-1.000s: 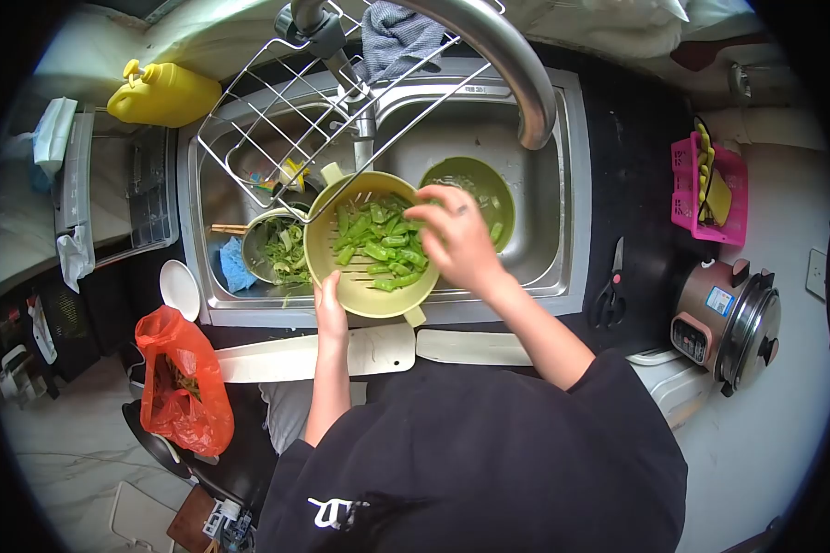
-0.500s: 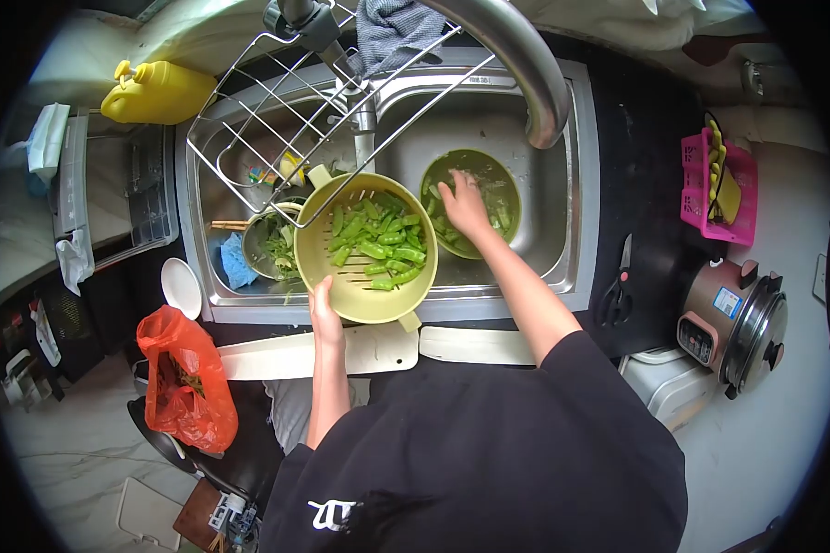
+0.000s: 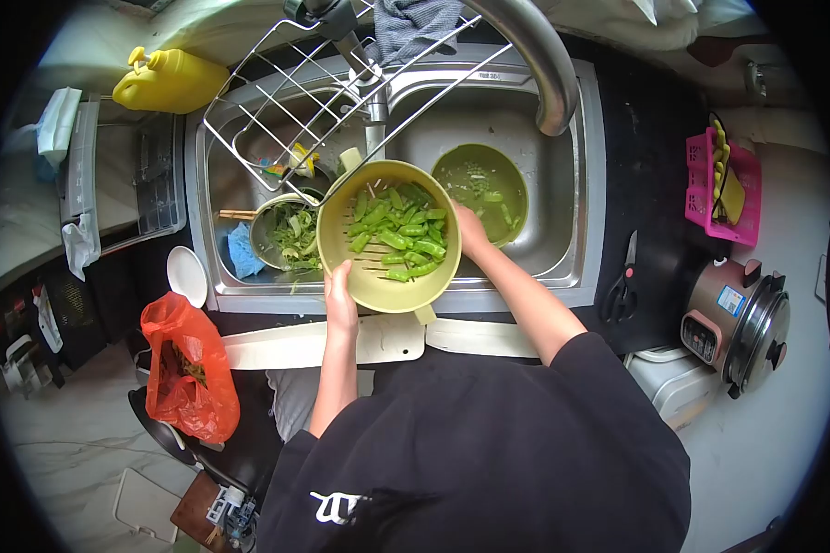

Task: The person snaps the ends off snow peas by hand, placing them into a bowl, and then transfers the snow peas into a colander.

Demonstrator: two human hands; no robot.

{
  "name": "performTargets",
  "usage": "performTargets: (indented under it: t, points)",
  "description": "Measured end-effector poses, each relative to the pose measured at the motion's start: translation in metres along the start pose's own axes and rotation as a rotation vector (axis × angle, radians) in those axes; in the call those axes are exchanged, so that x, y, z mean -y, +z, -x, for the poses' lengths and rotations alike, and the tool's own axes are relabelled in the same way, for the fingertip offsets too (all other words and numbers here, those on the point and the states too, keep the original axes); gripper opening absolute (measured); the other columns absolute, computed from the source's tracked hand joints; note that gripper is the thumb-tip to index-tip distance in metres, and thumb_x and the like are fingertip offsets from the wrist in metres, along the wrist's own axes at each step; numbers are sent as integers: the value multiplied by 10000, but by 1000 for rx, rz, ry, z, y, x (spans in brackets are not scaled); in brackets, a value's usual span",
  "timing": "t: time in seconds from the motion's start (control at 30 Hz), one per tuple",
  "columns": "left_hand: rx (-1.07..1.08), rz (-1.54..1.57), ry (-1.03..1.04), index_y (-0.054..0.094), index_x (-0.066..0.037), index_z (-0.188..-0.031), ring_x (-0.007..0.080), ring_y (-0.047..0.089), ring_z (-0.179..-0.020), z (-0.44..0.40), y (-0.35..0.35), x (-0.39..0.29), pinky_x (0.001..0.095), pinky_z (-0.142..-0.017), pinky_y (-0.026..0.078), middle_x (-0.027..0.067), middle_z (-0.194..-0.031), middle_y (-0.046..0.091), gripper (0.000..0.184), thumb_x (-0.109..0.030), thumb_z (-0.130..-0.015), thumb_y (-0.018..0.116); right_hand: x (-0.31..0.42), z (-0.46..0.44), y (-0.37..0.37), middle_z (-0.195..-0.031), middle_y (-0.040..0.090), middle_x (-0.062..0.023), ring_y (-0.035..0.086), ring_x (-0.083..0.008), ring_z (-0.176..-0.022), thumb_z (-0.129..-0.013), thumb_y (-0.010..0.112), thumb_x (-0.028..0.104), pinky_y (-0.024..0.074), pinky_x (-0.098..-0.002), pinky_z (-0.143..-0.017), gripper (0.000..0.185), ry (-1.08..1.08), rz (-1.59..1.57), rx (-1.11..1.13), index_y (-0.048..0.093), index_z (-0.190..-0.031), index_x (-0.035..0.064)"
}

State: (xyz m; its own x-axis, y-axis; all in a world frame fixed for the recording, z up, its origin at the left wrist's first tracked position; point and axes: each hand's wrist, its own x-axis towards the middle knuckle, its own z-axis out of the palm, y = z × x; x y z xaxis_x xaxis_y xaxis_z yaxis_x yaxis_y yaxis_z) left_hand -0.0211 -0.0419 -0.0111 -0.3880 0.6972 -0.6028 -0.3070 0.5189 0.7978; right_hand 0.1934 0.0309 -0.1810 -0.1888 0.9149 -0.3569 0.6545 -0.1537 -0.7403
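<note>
My left hand (image 3: pixel 339 293) grips the near left rim of a yellow-green colander (image 3: pixel 364 288) with slots in its base. Green pea pods (image 3: pixel 406 235) lie in it, mostly to its right side. My right hand (image 3: pixel 470 232) is at the colander's right wall, its fingers partly hidden behind it. Just beyond that hand, a green bowl (image 3: pixel 518 189) of water stands in the right basin, with some green pieces in the water. To the left of the colander, a pot (image 3: pixel 260 238) of leafy trimmings sits in the left basin.
A wire rack (image 3: pixel 277 101) and a curved faucet (image 3: pixel 553 83) hang over the sink (image 3: pixel 592 184). A blue cloth (image 3: pixel 243 251) lies in the left basin. Scissors (image 3: pixel 622 290) rest on the right counter. A red plastic bag (image 3: pixel 194 378) and white dish (image 3: pixel 186 276) are at the left.
My right hand has come out of the green bowl, back to the colander's right side. My left hand still holds the colander. The whole view has shifted slightly.
</note>
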Motion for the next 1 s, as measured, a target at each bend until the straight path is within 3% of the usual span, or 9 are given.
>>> performTargets:
  t: [0.17,0.3,0.47,0.53,0.63,0.77,0.87,0.97,1.0]
  points:
    - [66,-69,6,502,48,-1223,201,516,-1124,1,11,-5,314,-986,379,126,-1219,542,410,-247,-937,497,17,6,-36,-911,632,-257,600,-433,-874,-919,505,225,472,-492,-759,229,28,-116,17,545,-988,10]
    - [123,-26,72,487,40,-1237,195,513,-1128,-9,15,8,307,-992,372,121,-1232,538,415,-248,-939,492,20,7,-76,-903,636,-228,604,-421,-846,-931,534,188,470,-460,-725,180,-69,-11,-322,564,-997,23]
    - [151,-25,124,456,31,-1276,191,499,-1141,-12,22,12,302,-997,361,118,-1241,528,425,-231,-942,476,100,35,-144,-808,628,-139,615,-278,-711,-943,539,157,480,-338,-654,155,-16,-197,-422,588,-983,16]
    - [212,-212,153,281,-25,-1437,252,442,-1242,-10,23,5,326,-1049,318,170,-1366,444,551,-201,-933,416,132,46,-151,-784,620,-114,605,-256,-687,-934,558,148,476,-321,-641,142,-231,-297,-402,597,-936,12]
    - [235,-231,177,267,-47,-1451,256,440,-1257,-11,26,5,332,-1048,327,177,-1390,428,563,-208,-932,419,159,58,-143,-789,625,-109,609,-259,-695,-912,591,139,476,-332,-639,127,-445,-253,-307,609,-904,14]
    - [250,-231,180,260,-59,-1459,250,461,-1243,-5,32,1,336,-1037,347,172,-1374,452,569,-215,-935,418,165,56,-121,-829,647,-111,629,-278,-780,-883,627,159,491,-367,-681,131,-434,-147,-127,634,-882,28]
    - [268,-216,149,258,-62,-1461,248,487,-1222,-1,34,-1,336,-1022,369,166,-1360,475,570,-216,-937,419,166,46,-122,-838,654,-59,608,-265,-911,-847,653,175,496,-379,-802,120,-823,162,-232,669,-862,57]
    - [253,-249,180,257,-69,-1463,249,502,-1213,-3,32,5,335,-1014,381,160,-1355,486,570,-211,-936,422,163,53,-143,-895,660,-70,595,-270,-950,-819,670,144,471,-393,-848,121,-576,51,-217,677,-889,46]
    - [251,-247,175,256,-70,-1463,250,496,-1222,-3,32,6,336,-1019,378,162,-1365,477,573,-208,-934,425,161,56,-146,-816,632,-36,587,-249,-898,-763,682,127,478,-387,-797,66,-553,174,-274,657,-783,69]
